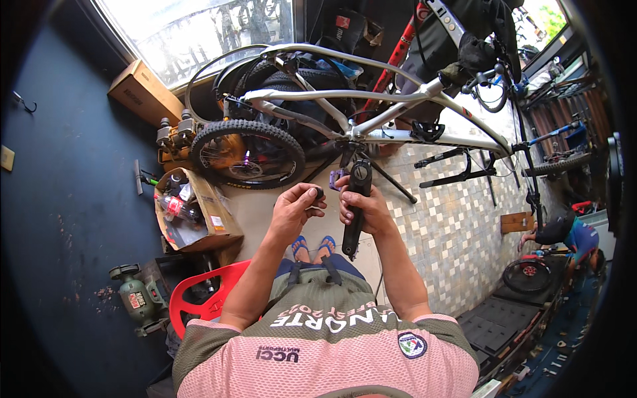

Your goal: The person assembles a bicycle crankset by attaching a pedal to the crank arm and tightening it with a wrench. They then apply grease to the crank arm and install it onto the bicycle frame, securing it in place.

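Note:
In front of my chest my right hand (373, 211) is closed around a black bicycle crank arm (354, 232), which points down toward me. My left hand (294, 211) pinches a small dark round part (319, 192) between thumb and fingers, too small to name. Both hands are held close together, apart from each other. Just beyond my right fingers shows a purple part (336, 178), perhaps a pedal. A silver bicycle frame (391, 136) hangs ahead, its bottom bracket area right behind the crank arm.
A knobby wheel (249, 154) stands at left ahead, near a cardboard box (211, 219) of bottles. A red plastic chair (209, 302) is by my left side, with a green bench grinder (138, 295) beyond. Stand legs (391, 178) spread ahead. Another person (574, 235) bends at far right.

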The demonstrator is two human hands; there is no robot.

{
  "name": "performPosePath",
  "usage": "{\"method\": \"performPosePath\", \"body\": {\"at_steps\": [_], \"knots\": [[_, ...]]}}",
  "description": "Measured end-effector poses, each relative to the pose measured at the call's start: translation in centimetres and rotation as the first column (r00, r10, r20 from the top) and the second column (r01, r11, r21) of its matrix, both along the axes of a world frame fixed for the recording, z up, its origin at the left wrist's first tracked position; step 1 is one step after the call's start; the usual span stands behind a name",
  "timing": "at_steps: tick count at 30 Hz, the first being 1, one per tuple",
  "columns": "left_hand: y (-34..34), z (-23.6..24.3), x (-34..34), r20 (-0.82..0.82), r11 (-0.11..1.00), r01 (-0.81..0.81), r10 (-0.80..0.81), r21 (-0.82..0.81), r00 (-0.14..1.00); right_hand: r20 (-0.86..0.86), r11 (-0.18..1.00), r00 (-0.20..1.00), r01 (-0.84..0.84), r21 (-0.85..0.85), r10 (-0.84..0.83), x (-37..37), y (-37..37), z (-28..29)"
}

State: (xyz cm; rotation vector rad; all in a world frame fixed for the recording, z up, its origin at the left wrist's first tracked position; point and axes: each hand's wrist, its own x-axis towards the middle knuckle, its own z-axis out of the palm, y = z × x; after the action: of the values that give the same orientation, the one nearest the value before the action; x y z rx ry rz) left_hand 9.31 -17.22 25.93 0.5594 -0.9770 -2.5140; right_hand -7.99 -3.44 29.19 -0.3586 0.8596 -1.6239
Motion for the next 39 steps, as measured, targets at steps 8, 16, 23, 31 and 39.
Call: {"method": "performPosePath", "body": {"at_steps": [8,16,23,31,39], "knots": [[-0.6,0.7,-2.3,-0.122,0.997,-0.009,0.019,0.082,0.992,-0.132,0.999,0.991,-0.01,0.049,0.016,-3.4,0.8,-0.3],[0.0,-0.7,-5.7,-0.087,0.991,0.12,-0.114,0.067,0.99,-0.101,0.993,0.989,0.113,0.02,-0.11,-5.4,3.7,0.3],[8.6,-1.2,-13.0,0.402,0.296,0.715,-0.663,-0.633,0.631,0.019,0.718,0.728,0.68,-0.15,-0.686,-3.5,11.5,-1.7],[25.1,-2.8,-12.9,0.41,-0.314,0.766,-0.909,-0.561,-0.072,-0.444,0.024,0.016,1.0,-0.014,-0.896,10.6,26.3,-2.6],[37.2,-2.6,-5.7,0.541,-0.56,0.735,-0.781,-0.383,-0.313,-0.688,-0.012,0.138,0.978,0.208,-0.712,28.9,39.7,-6.5]]}}
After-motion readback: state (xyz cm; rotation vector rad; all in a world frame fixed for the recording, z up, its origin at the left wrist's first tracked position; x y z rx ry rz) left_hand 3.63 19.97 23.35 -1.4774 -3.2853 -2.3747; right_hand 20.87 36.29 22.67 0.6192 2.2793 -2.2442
